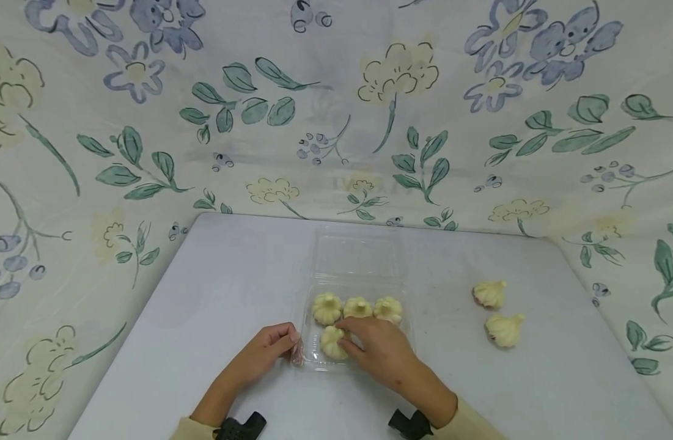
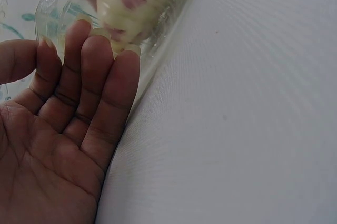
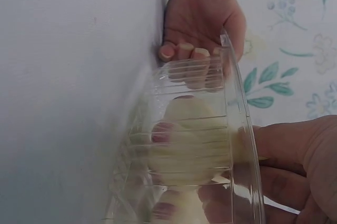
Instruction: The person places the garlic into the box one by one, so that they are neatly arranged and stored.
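Garlic bulb point(image 1: 332, 342), pinched between thumb and fingers of my right hand point(image 1: 381, 349), should settle squarely before release, my left hand point(image 1: 266, 349) holding the clear container point(image 1: 326, 368) steady.

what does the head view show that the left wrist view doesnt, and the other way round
Only the head view: two loose garlic bulbs on the white table, right of the clear container, and both beige sleeves.
Only the left wrist view: the palm side of the left hand.
Both: the left hand at the container, garlic inside it, and the white table.
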### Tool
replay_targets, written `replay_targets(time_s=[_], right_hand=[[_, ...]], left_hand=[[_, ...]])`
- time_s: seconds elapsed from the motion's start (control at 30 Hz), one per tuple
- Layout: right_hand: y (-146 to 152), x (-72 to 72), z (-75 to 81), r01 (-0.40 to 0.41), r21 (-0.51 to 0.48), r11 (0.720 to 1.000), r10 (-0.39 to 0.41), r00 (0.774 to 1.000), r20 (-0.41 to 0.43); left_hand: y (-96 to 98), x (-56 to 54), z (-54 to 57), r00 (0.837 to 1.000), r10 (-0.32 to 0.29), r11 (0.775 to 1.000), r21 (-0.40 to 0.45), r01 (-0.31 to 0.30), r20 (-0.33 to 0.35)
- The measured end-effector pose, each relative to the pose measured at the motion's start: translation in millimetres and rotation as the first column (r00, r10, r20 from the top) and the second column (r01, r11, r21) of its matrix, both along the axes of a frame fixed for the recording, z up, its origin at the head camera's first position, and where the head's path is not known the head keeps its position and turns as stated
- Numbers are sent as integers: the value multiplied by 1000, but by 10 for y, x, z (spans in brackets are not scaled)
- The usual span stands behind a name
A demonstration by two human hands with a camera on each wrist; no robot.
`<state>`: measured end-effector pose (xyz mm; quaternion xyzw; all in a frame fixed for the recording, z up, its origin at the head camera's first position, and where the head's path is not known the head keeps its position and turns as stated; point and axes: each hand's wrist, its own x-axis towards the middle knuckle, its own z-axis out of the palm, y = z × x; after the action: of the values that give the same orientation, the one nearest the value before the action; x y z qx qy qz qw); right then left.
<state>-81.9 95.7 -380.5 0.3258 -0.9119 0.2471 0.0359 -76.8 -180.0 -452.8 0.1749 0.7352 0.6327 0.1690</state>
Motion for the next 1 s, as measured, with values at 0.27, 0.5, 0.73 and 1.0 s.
replay_targets(time_s=[0.27, 0.5, 0.73, 1.0], right_hand=[[-47, -11, -34, 0, -4, 1000, 0, 1000, -1], [-87, -22, -49, -15, -14, 1000, 15, 999, -43], [-116, -39, -73, -14, -8, 1000, 14, 999, -47], [-127, -55, -89, 8, 23, 1000, -8, 1000, -9]], left_hand=[[2, 11, 4, 1000, 5, 1000, 4, -5, 24], [-1, 9, 0, 1000, 10, 1000, 0, -10, 9], [4, 8, 6, 1000, 3, 1000, 10, -3, 9], [2, 5, 1, 1000, 2, 1000, 16, -2, 16]])
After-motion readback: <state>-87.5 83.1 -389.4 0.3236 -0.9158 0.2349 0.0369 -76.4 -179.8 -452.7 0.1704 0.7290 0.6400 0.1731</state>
